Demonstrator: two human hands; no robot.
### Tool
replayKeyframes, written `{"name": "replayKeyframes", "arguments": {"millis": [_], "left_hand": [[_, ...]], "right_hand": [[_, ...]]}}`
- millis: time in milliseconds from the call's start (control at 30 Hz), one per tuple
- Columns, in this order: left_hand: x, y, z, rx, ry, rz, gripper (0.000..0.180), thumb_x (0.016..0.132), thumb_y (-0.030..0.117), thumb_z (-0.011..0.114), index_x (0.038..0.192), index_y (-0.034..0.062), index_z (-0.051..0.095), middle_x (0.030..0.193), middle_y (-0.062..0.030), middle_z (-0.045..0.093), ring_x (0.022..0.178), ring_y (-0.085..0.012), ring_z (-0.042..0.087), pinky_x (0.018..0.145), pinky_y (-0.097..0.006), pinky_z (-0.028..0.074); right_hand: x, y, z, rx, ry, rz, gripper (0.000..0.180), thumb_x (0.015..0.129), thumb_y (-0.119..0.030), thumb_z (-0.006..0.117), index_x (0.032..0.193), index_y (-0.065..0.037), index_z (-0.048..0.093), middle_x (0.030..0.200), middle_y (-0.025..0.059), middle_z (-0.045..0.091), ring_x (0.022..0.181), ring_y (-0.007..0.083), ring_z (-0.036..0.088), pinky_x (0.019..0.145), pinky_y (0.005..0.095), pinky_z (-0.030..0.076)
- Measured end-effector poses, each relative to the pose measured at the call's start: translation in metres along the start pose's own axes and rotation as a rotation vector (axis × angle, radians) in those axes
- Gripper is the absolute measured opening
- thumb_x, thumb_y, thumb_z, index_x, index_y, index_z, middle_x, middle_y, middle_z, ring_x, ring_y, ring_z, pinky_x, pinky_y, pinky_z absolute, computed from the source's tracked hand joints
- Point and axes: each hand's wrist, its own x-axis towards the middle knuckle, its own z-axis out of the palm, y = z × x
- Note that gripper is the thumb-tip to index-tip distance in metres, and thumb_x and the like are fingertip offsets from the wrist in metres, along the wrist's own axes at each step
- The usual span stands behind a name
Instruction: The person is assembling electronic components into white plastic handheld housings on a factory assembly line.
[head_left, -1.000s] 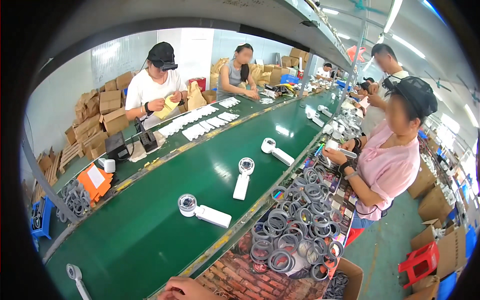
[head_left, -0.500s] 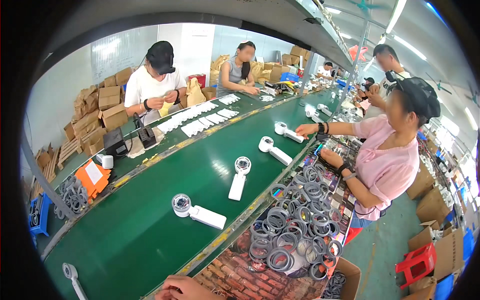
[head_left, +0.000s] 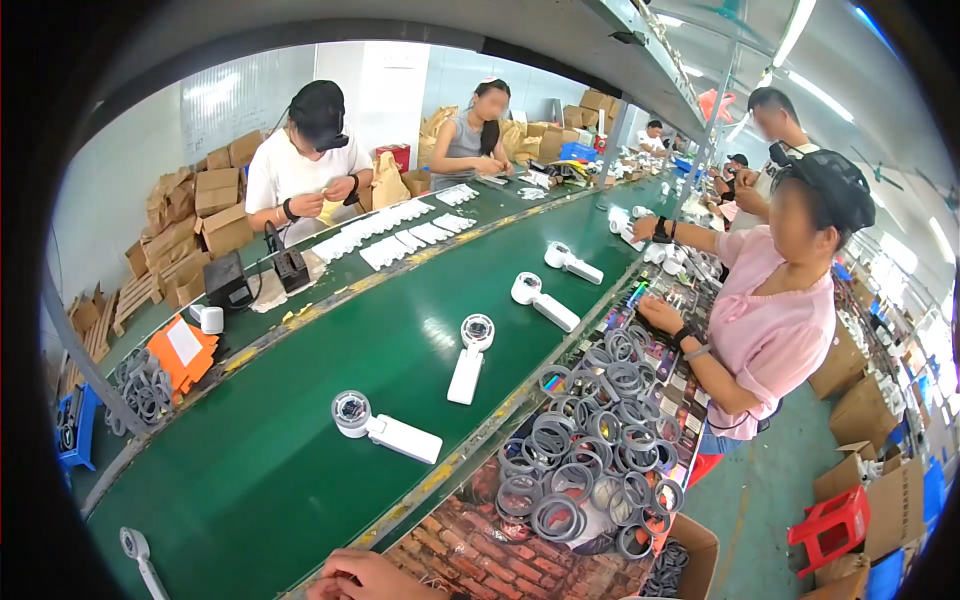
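My right hand (head_left: 368, 576) shows at the lower edge, beside the near rim of the green conveyor belt (head_left: 260, 450). Its fingers are curled together, and whatever they may hold is hidden by the hand and the picture's edge. My left hand is out of sight. On the belt lie several white handheld fans with round heads, the closest to my hand being one fan (head_left: 400, 436) with its handle pointing right. Another fan (head_left: 140, 560) lies at the lower left. Right of my hand, grey plastic rings (head_left: 560, 515) are heaped on the brick-patterned worktop (head_left: 470, 550).
A co-worker in pink (head_left: 770, 310) sits beyond the rings, one hand at a far fan (head_left: 622, 226). Two people work across the belt behind rows of white parts (head_left: 385, 250). A cardboard box (head_left: 700, 560) of rings stands below the worktop. A metal shelf (head_left: 560, 40) hangs overhead.
The fans on the belt have shifted slightly toward the lower left. The pink-clad co-worker's hand has left one fan and reached farther along the belt to another. My right hand has barely moved.
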Motion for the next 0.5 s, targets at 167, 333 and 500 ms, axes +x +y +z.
{"name": "replayKeyframes", "arguments": {"millis": [167, 333, 500], "left_hand": [[-0.0003, -0.0006, 0.0025, -0.012, -0.004, -0.025, 0.021, 0.090, -0.001, 0.048, 0.110, -0.0042, 0.052, 0.105, -0.0148, 0.058, 0.097, -0.0220, 0.057, 0.087, -0.031, 0.045], [-0.0017, 0.0025, 0.0013, -0.009, -0.009, -0.044, 0.020, 0.090, 0.000, 0.048, 0.109, -0.0041, 0.052, 0.105, -0.0143, 0.058, 0.098, -0.0217, 0.057, 0.087, -0.031, 0.045], [-0.0026, -0.0001, 0.0031, -0.061, 0.018, -0.036, 0.020, 0.090, 0.000, 0.049, 0.109, -0.0034, 0.053, 0.103, -0.0135, 0.059, 0.096, -0.0208, 0.057, 0.086, -0.031, 0.045]], "right_hand": [[-0.0010, 0.0029, -0.0005, 0.009, 0.007, -0.018, 0.010, 0.078, 0.001, 0.050, 0.089, 0.000, 0.052, 0.085, 0.0147, 0.055, 0.085, 0.0330, 0.054, 0.074, 0.0384, 0.044], [-0.0019, 0.0015, -0.0005, -0.003, 0.001, -0.021, 0.010, 0.079, 0.001, 0.050, 0.088, 0.001, 0.052, 0.086, 0.0147, 0.055, 0.084, 0.0331, 0.055, 0.074, 0.0384, 0.044], [-0.0022, 0.0000, -0.0007, 0.011, 0.002, -0.008, 0.009, 0.079, 0.001, 0.049, 0.088, 0.001, 0.052, 0.085, 0.0147, 0.055, 0.084, 0.0330, 0.055, 0.073, 0.0386, 0.044]]}}
